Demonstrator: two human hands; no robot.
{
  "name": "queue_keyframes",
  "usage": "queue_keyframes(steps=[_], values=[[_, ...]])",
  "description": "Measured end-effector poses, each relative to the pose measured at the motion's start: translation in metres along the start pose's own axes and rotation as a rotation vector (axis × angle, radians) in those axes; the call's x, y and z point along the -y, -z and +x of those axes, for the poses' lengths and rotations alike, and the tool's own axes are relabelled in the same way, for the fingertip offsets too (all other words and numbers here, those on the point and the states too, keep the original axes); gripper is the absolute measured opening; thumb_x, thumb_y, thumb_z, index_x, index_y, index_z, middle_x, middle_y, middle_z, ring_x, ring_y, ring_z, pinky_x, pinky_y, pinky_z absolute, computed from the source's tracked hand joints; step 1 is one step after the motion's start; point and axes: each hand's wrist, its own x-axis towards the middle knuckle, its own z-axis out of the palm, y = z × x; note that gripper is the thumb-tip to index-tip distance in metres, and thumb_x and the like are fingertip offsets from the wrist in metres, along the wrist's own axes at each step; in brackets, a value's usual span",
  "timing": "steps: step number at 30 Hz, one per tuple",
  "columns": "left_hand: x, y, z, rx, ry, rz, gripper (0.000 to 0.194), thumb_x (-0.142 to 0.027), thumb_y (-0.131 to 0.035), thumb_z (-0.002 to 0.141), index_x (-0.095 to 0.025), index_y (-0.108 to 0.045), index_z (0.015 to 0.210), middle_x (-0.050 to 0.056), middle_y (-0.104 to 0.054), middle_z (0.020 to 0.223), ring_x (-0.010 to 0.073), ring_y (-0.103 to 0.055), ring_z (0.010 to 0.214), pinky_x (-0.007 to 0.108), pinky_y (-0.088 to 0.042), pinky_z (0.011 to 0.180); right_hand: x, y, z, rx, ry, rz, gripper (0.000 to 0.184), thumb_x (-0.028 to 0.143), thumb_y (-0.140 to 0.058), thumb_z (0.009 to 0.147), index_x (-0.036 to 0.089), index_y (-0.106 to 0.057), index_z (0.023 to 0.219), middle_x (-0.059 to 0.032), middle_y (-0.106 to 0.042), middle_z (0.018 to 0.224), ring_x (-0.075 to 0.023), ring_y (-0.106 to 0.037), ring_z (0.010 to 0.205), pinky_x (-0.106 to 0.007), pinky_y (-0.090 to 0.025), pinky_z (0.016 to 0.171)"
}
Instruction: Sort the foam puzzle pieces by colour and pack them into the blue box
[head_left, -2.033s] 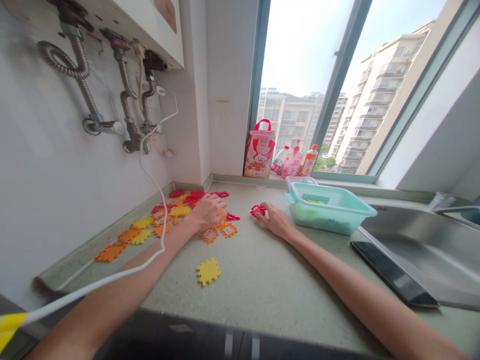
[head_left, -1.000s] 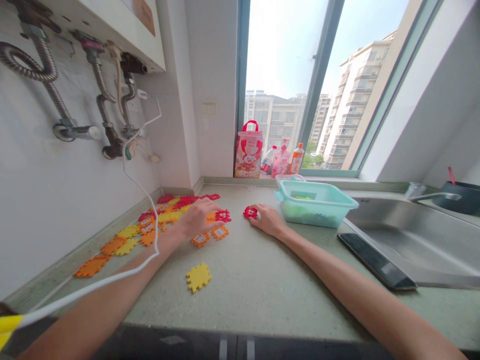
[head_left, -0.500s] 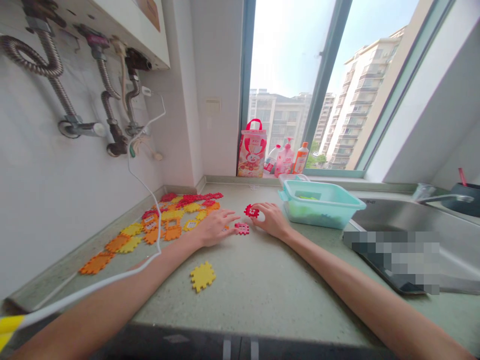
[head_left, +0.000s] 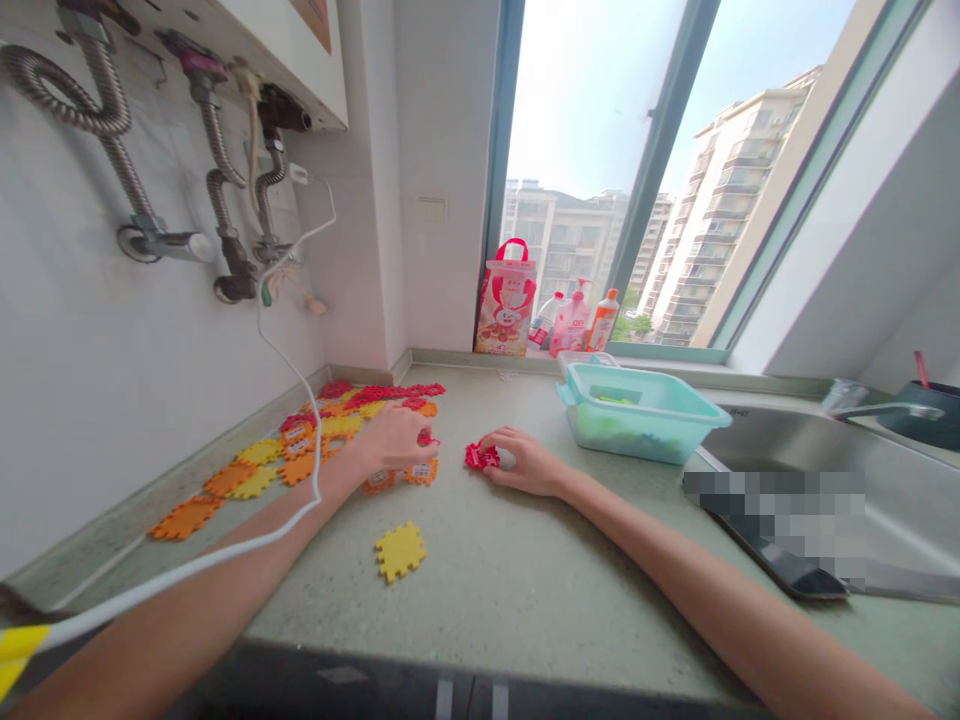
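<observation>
A spread of red, orange and yellow foam puzzle tiles (head_left: 330, 425) lies along the wall on the speckled countertop (head_left: 517, 560). My left hand (head_left: 396, 440) rests at the spread's right edge, fingers curled around a small red tile (head_left: 427, 438). My right hand (head_left: 521, 462) lies beside it on the counter, pinching a bunch of red tiles (head_left: 480, 456). One yellow tile (head_left: 400, 550) lies alone nearer to me.
A teal plastic bin (head_left: 637, 412) stands right of my hands. A blurred-out flat device (head_left: 780, 520) lies by the steel sink (head_left: 847, 450). A red bag (head_left: 506, 312) and bottles (head_left: 577, 320) stand at the window. A white cable (head_left: 300, 400) hangs over my left arm.
My left hand drew back from the counter's middle to the tile spread and closed on a red tile. My right hand slid slightly toward me, still gripping its red tiles.
</observation>
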Motion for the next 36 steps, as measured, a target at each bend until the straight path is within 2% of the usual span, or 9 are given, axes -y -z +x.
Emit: queue_keyframes(steps=[2,5,8,10,14,18,24,30,36], values=[[0.011,0.002,0.002,-0.037,0.038,0.026,0.028,-0.042,-0.058,0.091,-0.026,-0.08,0.086,0.006,-0.08,0.09,0.027,-0.071,0.093,0.043,-0.046,0.098,-0.001,0.0,0.0,0.028,-0.004,0.012,0.02,0.024,-0.073,0.091,0.025,-0.072,0.111,-0.0066,-0.077,0.11,-0.0231,-0.069,0.106,-0.039,-0.053,0.099],[0.028,-0.002,0.005,-0.12,0.103,0.038,0.029,-0.03,-0.052,0.094,-0.025,-0.08,0.098,0.006,-0.081,0.105,0.0263,-0.07,0.102,0.042,-0.046,0.1,-0.003,-0.002,0.0,0.025,-0.03,-0.002,0.021,0.026,-0.073,0.092,0.025,-0.071,0.113,-0.0073,-0.076,0.112,-0.0235,-0.069,0.108,-0.039,-0.053,0.099],[0.042,-0.011,0.009,-0.139,0.156,0.047,0.034,-0.026,-0.048,0.095,-0.025,-0.079,0.109,0.006,-0.079,0.119,0.0265,-0.068,0.112,0.043,-0.045,0.106,-0.004,-0.003,0.0,0.022,-0.069,-0.042,0.02,0.026,-0.073,0.091,0.024,-0.071,0.111,-0.0069,-0.077,0.105,-0.023,-0.069,0.102,-0.038,-0.054,0.094],[0.048,-0.017,0.009,-0.114,0.179,0.047,0.04,-0.03,-0.047,0.097,-0.024,-0.075,0.124,0.007,-0.073,0.135,0.0273,-0.064,0.126,0.044,-0.042,0.113,-0.003,-0.003,0.0,0.012,-0.083,-0.081,0.019,0.025,-0.075,0.09,0.023,-0.071,0.108,-0.0063,-0.076,0.101,-0.0226,-0.069,0.097,-0.038,-0.054,0.091],[0.05,-0.023,0.01,0.054,0.181,-0.017,0.057,-0.044,-0.041,0.102,-0.021,-0.057,0.151,0.009,-0.052,0.162,0.0292,-0.045,0.15,0.051,-0.031,0.125,0.0,-0.003,0.001,-0.007,-0.086,-0.148,0.02,0.023,-0.078,0.086,0.024,-0.072,0.105,-0.0049,-0.077,0.098,-0.0221,-0.07,0.093,-0.036,-0.053,0.089],[0.045,-0.019,0.009,0.061,0.17,-0.058,0.056,-0.045,-0.038,0.102,-0.022,-0.062,0.146,0.011,-0.06,0.154,0.0301,-0.052,0.145,0.053,-0.032,0.124,0.0,-0.003,0.0,-0.03,-0.095,-0.195,0.019,0.024,-0.079,0.084,0.025,-0.072,0.102,-0.003,-0.078,0.096,-0.0216,-0.071,0.092,-0.036,-0.051,0.09],[0.029,-0.013,0.007,-0.002,0.013,-0.093,0.043,-0.046,-0.049,0.1,-0.028,-0.072,0.131,0.006,-0.071,0.14,0.0272,-0.059,0.134,0.052,-0.025,0.125,-0.012,0.0,-0.001,-0.153,-0.088,-0.304,0.022,0.032,-0.08,0.086,0.026,-0.073,0.106,-0.0054,-0.079,0.106,-0.0249,-0.071,0.1,-0.039,-0.049,0.093],[0.002,-0.008,0.007,-0.036,-0.079,-0.132,0.039,-0.052,-0.052,0.101,-0.028,-0.078,0.118,0.005,-0.077,0.125,0.027,-0.063,0.124,0.048,-0.033,0.12,-0.023,0.004,-0.003,-0.213,-0.133,-0.326,0.024,0.031,-0.081,0.087,0.026,-0.072,0.108,-0.0065,-0.079,0.112,-0.0257,-0.071,0.103,-0.039,-0.049,0.093],[0.0,-0.017,0.012,-0.128,0.039,-0.129,0.043,-0.043,-0.069,0.089,-0.022,-0.074,0.126,0.01,-0.076,0.127,0.0303,-0.066,0.121,0.044,-0.045,0.112,-0.023,0.003,-0.003,-0.2,-0.109,-0.322,0.027,0.031,-0.081,0.086,0.025,-0.072,0.111,-0.0062,-0.079,0.114,-0.0254,-0.071,0.105,-0.039,-0.048,0.095]])
